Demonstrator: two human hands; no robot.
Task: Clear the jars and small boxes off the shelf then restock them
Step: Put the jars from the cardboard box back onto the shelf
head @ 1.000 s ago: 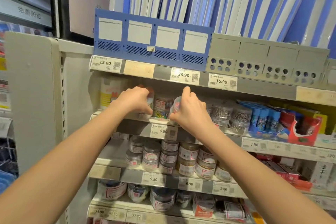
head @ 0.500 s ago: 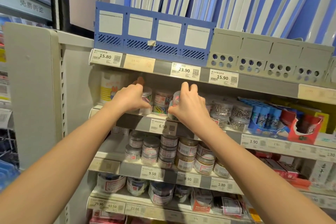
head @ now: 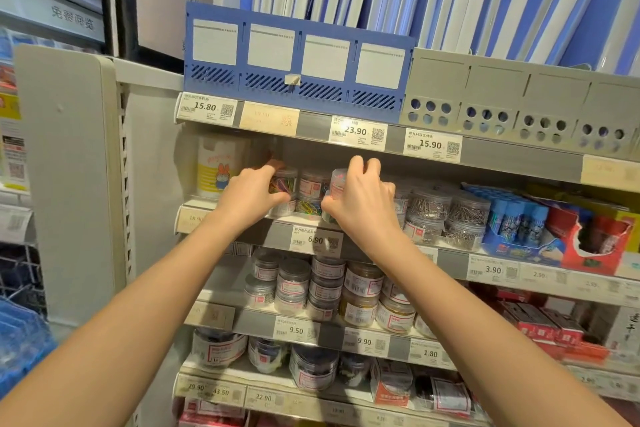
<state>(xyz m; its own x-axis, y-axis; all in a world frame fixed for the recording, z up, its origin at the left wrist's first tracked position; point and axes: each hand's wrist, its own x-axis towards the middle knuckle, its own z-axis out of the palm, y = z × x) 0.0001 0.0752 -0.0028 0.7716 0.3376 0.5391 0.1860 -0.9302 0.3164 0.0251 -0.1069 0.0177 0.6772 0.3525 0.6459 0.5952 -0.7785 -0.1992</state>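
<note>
Head view. Both arms reach up to the shelf (head: 266,235) tagged 6.90, second from the top.

Left grip (head: 249,194): curled round the clip jar (head: 283,182), a clear jar of coloured clips. The fingers lie over its lid and the thumb is low on its side. The jar sits atop another at the shelf front.

Right grip (head: 363,201): curled round the second jar (head: 336,180), fingers over the top, thumb low on its left side. I cannot make out its contents.

I cannot tell whether either held jar is lifted clear of the one beneath.

The middle jar (head: 313,184) stands between the two grips, stacked on another, untouched.

Right of the right grip are the pin jars (head: 429,208), two high, then a blue box (head: 516,222) and a torn red box (head: 568,236). A white tub (head: 220,166) stands at the shelf's left end.

The lower jars (head: 329,288) fill the shelf below.
</note>
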